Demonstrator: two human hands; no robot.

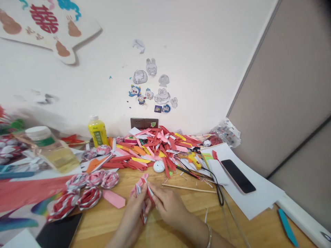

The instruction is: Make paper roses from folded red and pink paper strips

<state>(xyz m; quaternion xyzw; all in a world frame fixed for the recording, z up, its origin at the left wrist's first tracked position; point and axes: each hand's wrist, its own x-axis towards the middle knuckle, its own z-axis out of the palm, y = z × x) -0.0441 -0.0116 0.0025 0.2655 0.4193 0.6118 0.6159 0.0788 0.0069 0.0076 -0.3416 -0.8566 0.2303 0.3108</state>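
Observation:
Folded red, pink and white paper strips are held up between my two hands above the wooden table. My left hand is closed around them from the left, its thumb pressed on the paper. From the right, my right hand pinches a red-and-white strip with thumb and fingers. Part of the folded paper is hidden behind the fingers. A loose pink strip lies left of my left hand. Beside it rest rolled paper roses, among them a red-and-white one and a pink-and-white one.
A heap of folded paper strips lies against the wall. A white earbud case, a yellow glue gun and a thin wooden stick lie before it. A phone rests on white paper at right. Left stand a yellow bottle and a jar.

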